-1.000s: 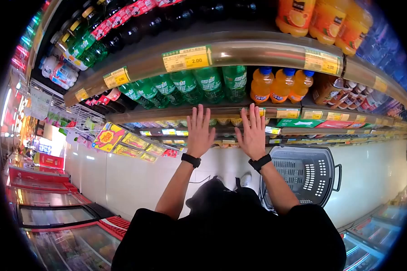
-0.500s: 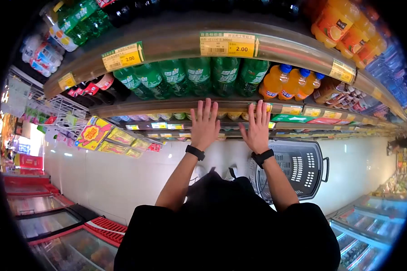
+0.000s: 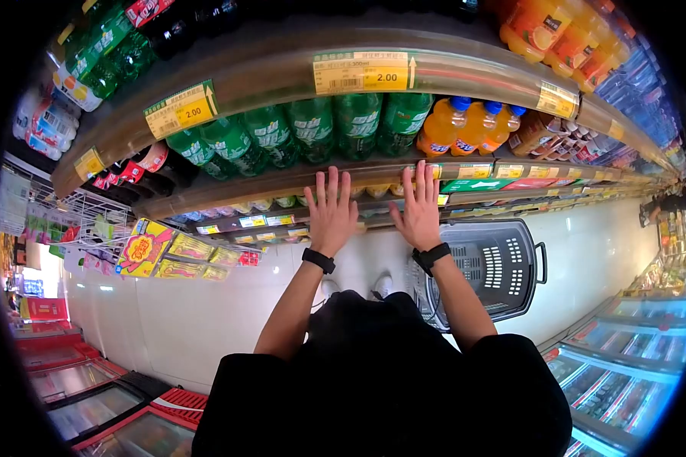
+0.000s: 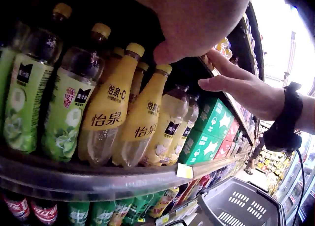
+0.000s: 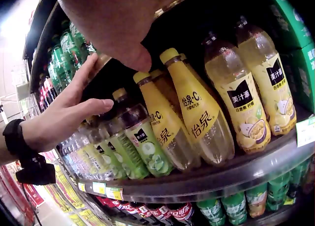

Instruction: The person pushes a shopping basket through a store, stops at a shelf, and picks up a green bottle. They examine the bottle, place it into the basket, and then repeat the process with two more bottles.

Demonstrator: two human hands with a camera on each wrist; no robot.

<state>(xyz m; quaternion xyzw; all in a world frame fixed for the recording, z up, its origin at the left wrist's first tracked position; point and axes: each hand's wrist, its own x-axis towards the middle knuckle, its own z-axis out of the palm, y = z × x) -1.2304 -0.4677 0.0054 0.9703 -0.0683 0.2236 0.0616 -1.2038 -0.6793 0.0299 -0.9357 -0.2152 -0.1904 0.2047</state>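
Both hands are raised with palms toward a drinks shelf. My left hand (image 3: 332, 215) has straight, spread fingers, their tips at the front shelf edge (image 3: 259, 183) below the green soda bottles (image 3: 310, 131). Level with it, my right hand (image 3: 418, 212) lies the same way below orange soda bottles (image 3: 476, 131). Neither holds anything. In the left wrist view, yellow-capped bottles with yellow labels (image 4: 110, 105) stand on the shelf beneath the left hand (image 4: 202, 24). The right wrist view shows the same yellow-labelled bottles (image 5: 199, 110) under the right hand (image 5: 110, 27).
A grey shopping basket (image 3: 459, 289) is on the floor at the right. An upper shelf with price tags (image 3: 362, 72) juts out above the hands. Wire racks with hanging candy packs (image 3: 149, 247) stand left, red-framed freezers (image 3: 91, 381) behind left, glass-topped freezers (image 3: 617, 365) behind right.
The head view has shifted, so the upper shelf looks nearer and larger. Both hands keep the same straight-fingered pose at the shelf edge; nothing has been taken hold of.
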